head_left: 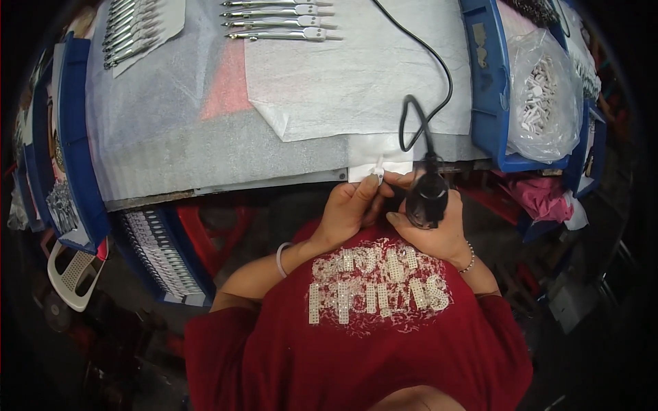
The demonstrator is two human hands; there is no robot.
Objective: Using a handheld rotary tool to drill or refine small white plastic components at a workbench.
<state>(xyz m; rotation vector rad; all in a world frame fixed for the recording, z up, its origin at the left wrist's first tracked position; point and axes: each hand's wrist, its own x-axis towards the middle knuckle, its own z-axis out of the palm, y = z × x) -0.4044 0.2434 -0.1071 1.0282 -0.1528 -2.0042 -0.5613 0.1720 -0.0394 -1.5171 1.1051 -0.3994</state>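
Observation:
My left hand (351, 205) pinches a small white plastic piece (378, 166) at the table's front edge. Close beside it, my right hand (433, 233) grips a black corded power tool (426, 198), its body pointing back at me. The tool's black cable (432, 61) loops up over the white foam sheet (356, 82) on the table. Both hands almost touch in front of my red shirt. The tool's tip is hidden behind its body.
Rows of silver metal tools (281, 22) lie at the table's far side, more at far left (130, 31). A blue bin (490, 89) holding a clear bag of white parts (545, 96) stands at right. A blue tray of parts (161, 257) sits below left.

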